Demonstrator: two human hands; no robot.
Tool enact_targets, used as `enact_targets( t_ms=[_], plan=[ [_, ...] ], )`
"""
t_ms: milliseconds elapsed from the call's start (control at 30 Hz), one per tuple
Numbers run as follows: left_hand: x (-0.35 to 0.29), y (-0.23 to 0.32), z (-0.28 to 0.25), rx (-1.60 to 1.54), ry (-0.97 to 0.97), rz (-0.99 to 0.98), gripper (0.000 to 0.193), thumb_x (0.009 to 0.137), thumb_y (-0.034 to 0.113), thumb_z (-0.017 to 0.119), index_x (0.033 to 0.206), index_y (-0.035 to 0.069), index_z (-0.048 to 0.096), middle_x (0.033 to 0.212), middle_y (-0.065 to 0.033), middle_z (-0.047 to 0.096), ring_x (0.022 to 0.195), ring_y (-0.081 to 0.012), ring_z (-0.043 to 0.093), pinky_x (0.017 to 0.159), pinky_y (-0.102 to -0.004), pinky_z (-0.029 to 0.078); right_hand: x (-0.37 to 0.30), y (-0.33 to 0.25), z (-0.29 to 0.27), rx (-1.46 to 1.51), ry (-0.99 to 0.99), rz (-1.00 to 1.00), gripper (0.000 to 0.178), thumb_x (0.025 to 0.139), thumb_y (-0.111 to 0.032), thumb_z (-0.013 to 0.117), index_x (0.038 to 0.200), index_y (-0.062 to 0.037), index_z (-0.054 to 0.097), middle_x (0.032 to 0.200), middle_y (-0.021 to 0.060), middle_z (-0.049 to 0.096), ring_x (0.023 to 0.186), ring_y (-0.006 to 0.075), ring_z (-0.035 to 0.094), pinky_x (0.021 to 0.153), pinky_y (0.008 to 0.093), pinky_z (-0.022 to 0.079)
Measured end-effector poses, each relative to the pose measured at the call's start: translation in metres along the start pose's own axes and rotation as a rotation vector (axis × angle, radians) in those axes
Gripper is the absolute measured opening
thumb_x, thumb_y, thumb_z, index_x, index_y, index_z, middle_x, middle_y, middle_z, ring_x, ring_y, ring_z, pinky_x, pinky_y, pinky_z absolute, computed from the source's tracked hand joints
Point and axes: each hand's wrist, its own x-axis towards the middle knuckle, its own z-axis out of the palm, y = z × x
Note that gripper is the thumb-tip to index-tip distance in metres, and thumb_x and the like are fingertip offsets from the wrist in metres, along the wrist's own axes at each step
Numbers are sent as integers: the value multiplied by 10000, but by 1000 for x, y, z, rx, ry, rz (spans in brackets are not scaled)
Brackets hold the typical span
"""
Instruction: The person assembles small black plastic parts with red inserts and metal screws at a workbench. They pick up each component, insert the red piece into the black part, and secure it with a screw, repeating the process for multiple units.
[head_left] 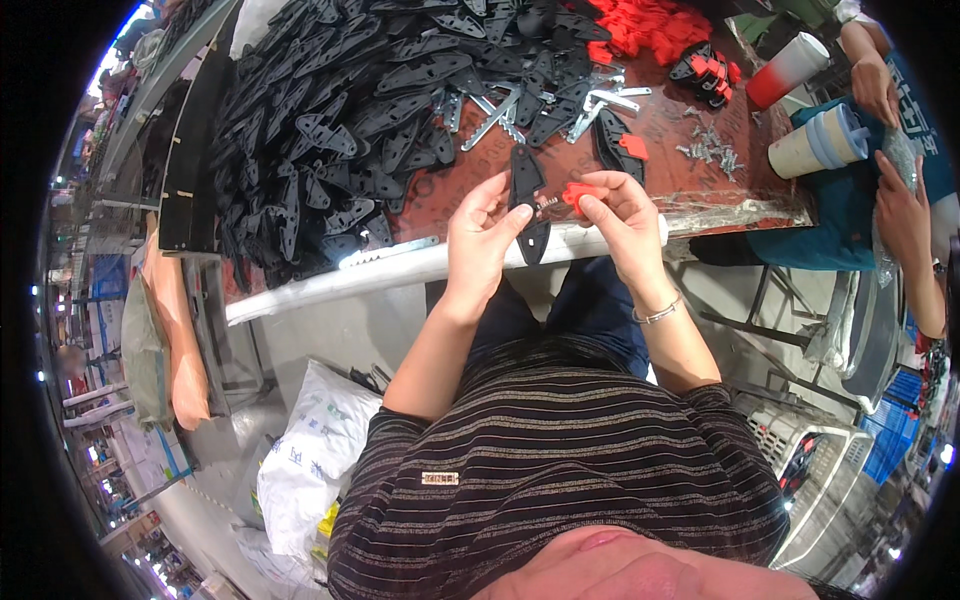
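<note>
My left hand point(478, 238) is closed on a long black plastic handle piece point(526, 175), pointed at its ends and held upright over the table's front edge. A small coiled metal spring point(547, 203) shows at the piece's right side, close to my left thumb. Pinched between the thumb and fingers of my right hand point(628, 228) is a small red plastic part point(577, 195), just right of the spring. Whether the spring touches the red part is too small to tell. Beyond my hands lies another black piece point(610, 140) with a red part point(633, 146) on it.
A large heap of black plastic pieces point(330, 140) covers the table's left side. Serrated metal strips point(492, 122), small metal springs point(712, 152) and a red pile point(655, 28) lie farther right. Two tumblers, one red-white point(788, 72), one cream-blue point(815, 142), stand near a co-worker's hands point(895, 200).
</note>
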Motion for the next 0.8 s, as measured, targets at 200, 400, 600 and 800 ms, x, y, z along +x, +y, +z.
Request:
enact_targets(
  t_ms=[200,400,600,800],
  plan=[
    [3,-5,4,266,11,121,264,822,-47,596,1069,-15,507,1077,-103,584,1060,-206,560,957,-332,414,-1,4,2,51,-5,26,188,889,-86,577,1069,-32,560,921,45,653,760,84,596,658,229,485],
    [9,-9,2,364,-180,453,256,719,-146,530,918,15,527,1064,-125,577,1164,-286,507,1010,-392,370,-2,3,9,287,-101,142,177,907,-87,552,1077,-39,555,866,13,620,670,70,558,619,217,470],
    [3,-16,8,367,-101,377,185,803,-101,556,918,44,562,1338,-141,411,1247,-260,415,996,-357,372,-1,10,10,401,-66,207,202,910,-111,555,1098,-37,544,897,11,606,654,71,539,609,212,458],
    [3,-23,-6,46,-102,145,158,858,-79,469,968,-17,564,1413,-201,363,1178,-236,487,988,-328,386,0,10,22,341,-25,142,191,904,-100,552,1081,-25,549,897,19,608,670,69,528,628,210,445]
  ],
)
